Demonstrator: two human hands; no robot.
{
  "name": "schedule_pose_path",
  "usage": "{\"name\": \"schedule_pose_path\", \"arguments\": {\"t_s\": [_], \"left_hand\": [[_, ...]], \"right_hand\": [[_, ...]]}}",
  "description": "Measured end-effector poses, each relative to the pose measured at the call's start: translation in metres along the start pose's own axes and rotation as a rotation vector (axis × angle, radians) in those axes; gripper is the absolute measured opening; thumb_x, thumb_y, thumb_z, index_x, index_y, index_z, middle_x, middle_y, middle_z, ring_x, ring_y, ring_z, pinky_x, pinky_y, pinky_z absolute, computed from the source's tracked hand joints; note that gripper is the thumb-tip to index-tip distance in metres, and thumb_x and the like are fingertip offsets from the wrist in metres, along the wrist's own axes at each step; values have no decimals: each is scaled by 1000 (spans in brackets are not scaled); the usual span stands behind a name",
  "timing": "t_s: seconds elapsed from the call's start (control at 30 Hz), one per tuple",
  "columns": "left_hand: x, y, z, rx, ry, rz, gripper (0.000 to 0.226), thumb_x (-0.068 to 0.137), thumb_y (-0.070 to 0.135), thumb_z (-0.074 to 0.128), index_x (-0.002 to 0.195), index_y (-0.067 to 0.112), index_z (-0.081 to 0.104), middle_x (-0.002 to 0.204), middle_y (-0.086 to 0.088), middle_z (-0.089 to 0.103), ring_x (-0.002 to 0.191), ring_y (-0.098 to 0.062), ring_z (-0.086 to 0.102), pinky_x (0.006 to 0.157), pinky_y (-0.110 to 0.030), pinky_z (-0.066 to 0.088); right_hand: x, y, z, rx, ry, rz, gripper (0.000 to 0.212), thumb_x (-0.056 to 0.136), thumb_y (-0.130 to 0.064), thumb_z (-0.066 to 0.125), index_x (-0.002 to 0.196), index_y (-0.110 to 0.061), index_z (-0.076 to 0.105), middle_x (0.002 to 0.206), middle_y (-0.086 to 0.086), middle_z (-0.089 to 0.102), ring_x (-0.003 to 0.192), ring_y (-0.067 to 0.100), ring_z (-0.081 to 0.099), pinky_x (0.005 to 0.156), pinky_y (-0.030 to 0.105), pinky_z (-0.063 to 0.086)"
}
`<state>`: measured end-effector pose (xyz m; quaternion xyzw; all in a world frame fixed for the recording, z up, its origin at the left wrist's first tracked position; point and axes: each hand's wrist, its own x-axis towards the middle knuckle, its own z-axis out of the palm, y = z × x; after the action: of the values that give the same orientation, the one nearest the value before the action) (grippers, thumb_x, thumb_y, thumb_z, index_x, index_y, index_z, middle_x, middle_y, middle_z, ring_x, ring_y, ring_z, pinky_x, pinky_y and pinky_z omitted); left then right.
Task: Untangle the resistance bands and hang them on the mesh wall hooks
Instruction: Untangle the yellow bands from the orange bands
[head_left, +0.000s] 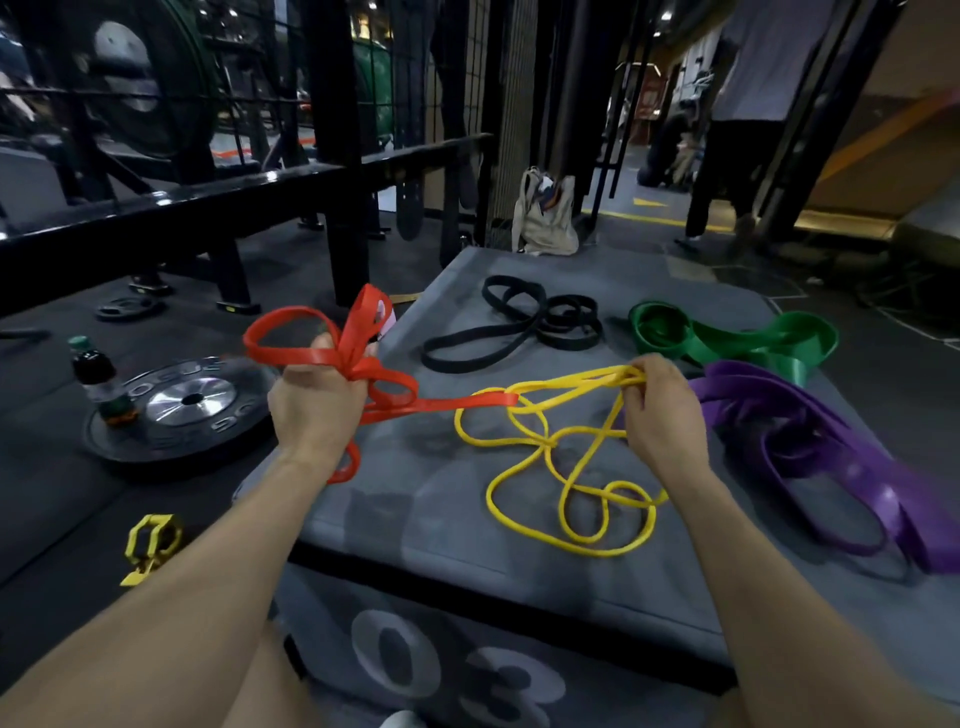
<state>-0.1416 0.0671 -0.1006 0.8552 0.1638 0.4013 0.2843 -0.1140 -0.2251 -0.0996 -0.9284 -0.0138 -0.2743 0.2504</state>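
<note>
Gym: weight plate (192, 402) on rubber floor, black rack frame (332, 156), numbered plyo box (467, 649).

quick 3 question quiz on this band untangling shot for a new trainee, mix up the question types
1. True or false: the left hand grips the bunched flat red rubber band.
2. Which band does the right hand pinch?
A. the thin yellow rubber band
B. the flat black rubber band
C. the wide purple rubber band
3. Fill in: the wide green rubber band lies on the grey padded box, just beyond the ______ band.

Key: 1 true; 2 A; 3 purple
</note>
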Motion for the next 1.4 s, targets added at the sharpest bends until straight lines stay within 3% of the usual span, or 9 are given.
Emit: {"name": "schedule_pose_path", "arguments": {"t_s": [0.3,0.37,0.5,0.63,0.77,0.93,1.07,1.17,1.4], "left_hand": [[-4,-25,39,192,-782,-245,36,83,21,66,106,-7,63,110,-26,65,103,-34,62,85,-37,47],[-4,-22,39,148,-757,-288,47,77,21,74,111,-8,57,114,-27,60,105,-33,59,84,-36,46],[-3,-6,39,237,-708,-425,122,58,34,87,144,-3,10,148,-25,12,138,-38,19,111,-43,27],[-3,4,30,211,-523,-472,134,53,32,90,147,1,-2,152,-21,2,141,-37,10,113,-46,18],[-6,3,33,142,-279,-85,115,60,17,83,148,6,9,148,-18,15,136,-37,20,112,-44,20],[-24,25,44,-309,-445,438,48,66,-4,51,111,9,65,114,-7,55,110,-16,51,100,-19,35],[-46,51,60,-409,-619,423,23,87,8,58,108,10,66,106,-6,60,96,-12,59,91,-25,43],[-57,60,72,-468,-897,318,33,88,19,63,119,8,57,110,-6,64,101,-15,61,94,-26,45],[-55,64,67,-748,-1239,90,23,91,29,56,96,7,60,78,1,57,75,-12,51,72,-25,42]], "right_hand": [[-10,10,-3,62,-236,130,17,89,-6,43,103,-9,52,97,18,63,95,39,58,73,37,42],[-10,7,-2,67,-252,123,15,89,-7,44,102,-8,52,97,19,64,95,39,57,73,37,42],[-6,1,2,72,-264,124,12,89,-7,44,98,-8,52,95,20,63,93,39,57,74,39,43],[-7,4,2,70,-272,145,9,90,-9,46,97,-9,52,97,19,63,95,39,56,76,42,44],[-9,8,0,86,-270,149,6,90,-13,50,95,-9,53,92,14,63,91,36,57,72,38,43],[-11,6,-4,158,-276,65,6,89,-10,50,89,-15,48,73,0,55,73,25,53,64,29,36],[-13,0,-4,276,-275,-28,12,88,-7,51,88,-18,47,66,-5,52,62,16,48,54,22,36],[-14,-2,-3,360,-263,-66,15,87,-4,51,87,-18,48,68,0,57,63,18,51,56,18,37],[-11,4,4,391,-263,-40,15,88,-5,51,90,-19,48,71,-5,57,68,17,53,61,22,42]]}}
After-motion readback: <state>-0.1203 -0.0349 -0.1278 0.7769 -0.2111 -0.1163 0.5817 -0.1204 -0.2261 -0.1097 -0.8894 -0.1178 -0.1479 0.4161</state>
